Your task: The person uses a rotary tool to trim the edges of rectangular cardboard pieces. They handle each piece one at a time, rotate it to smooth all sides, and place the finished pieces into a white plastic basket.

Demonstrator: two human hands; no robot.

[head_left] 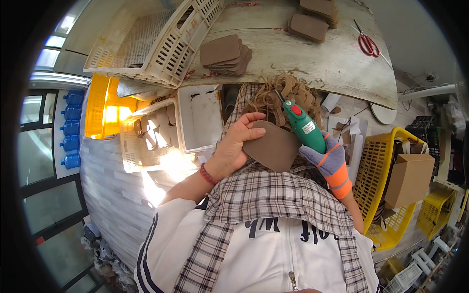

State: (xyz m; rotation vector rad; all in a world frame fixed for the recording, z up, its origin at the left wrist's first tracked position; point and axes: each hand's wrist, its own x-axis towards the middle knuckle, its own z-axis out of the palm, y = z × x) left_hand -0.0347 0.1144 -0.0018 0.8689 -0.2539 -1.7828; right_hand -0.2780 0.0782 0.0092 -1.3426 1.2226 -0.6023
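My left hand (233, 142) pinches a flat brown leather-like piece (274, 147) with rounded corners, thumb on top, held above my lap. My right hand (331, 161), in a grey and orange glove, is wrapped round a green handheld power tool (308, 126) with a red switch. The tool's thin metal tip points up and away, over a tangle of narrow brown strips (283, 93) lying at the table's near edge. The body of the tool is beside the right edge of the brown piece; I cannot tell whether they touch.
On the pale wooden table (266, 49) lie a stack of brown pieces (224, 53), further stacks (309, 27) and red-handled scissors (367, 44). A white plastic crate (171, 51) stands at its left. A yellow basket (373, 171) with a cardboard box (409, 179) is at my right.
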